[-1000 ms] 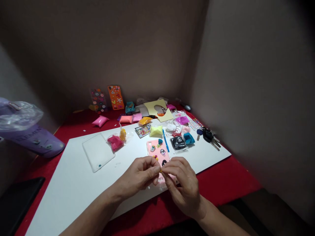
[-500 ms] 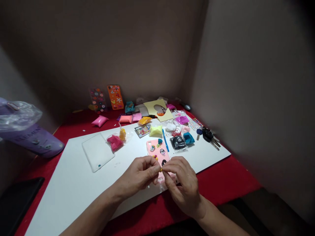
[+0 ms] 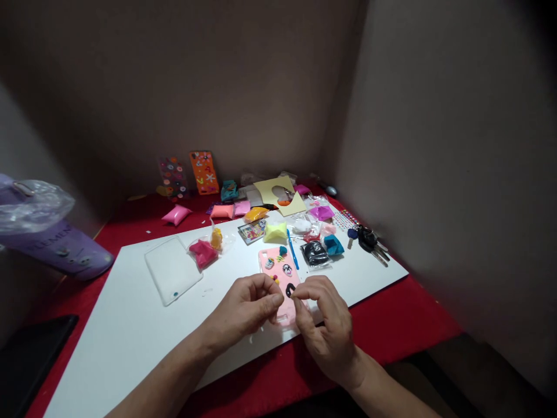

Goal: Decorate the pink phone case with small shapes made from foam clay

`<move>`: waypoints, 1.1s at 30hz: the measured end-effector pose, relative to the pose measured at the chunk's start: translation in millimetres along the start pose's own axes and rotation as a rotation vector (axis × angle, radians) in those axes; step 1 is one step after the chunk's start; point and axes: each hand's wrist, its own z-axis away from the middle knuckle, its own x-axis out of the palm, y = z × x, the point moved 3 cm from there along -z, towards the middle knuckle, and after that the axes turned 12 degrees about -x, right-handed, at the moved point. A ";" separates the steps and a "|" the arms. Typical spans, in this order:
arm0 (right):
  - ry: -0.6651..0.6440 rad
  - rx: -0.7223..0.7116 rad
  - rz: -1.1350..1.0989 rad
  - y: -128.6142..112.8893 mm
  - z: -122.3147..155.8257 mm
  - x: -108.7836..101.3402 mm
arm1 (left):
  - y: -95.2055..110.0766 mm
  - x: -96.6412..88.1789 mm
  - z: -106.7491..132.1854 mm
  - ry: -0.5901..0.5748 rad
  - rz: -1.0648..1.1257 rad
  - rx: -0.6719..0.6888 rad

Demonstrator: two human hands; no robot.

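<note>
My left hand (image 3: pixel 248 307) and my right hand (image 3: pixel 326 328) hover just above the near end of a pink phone case (image 3: pixel 282 268). The case lies on a white board (image 3: pixel 130 325) and carries several small clay decorations. The left hand's fingers are curled with thumb and fingertips pressed together. The right hand pinches thumb against forefinger, its other fingers loosely bent. A narrow gap separates the two pinches, and whatever they hold is too small to see. The near part of the pink case is hidden behind both hands.
A clear phone case (image 3: pixel 173 270), several coloured clay packets (image 3: pixel 203 252), a blue tool (image 3: pixel 293 249), a black packet (image 3: pixel 315 253) and keys (image 3: pixel 369 239) lie around. Two decorated cases (image 3: pixel 204 172) lean on the back wall. A purple bag (image 3: pixel 56 249) sits at the left, on the red cloth (image 3: pixel 404 313).
The hands, joined on a tiny yellow piece before, have drawn slightly apart. The yellow piece no longer shows between them.
</note>
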 end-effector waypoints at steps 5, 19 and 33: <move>-0.069 0.090 -0.148 1.4 1.7 -1.1 | 1.3 -0.8 0.4 0.016 0.031 0.007; -0.014 -0.004 -0.023 -1.0 -3.2 -2.8 | 2.1 -15.1 -1.7 0.184 0.113 0.090; -0.052 0.002 0.022 1.7 -3.2 1.1 | 0.8 -17.2 -3.3 0.216 0.146 0.093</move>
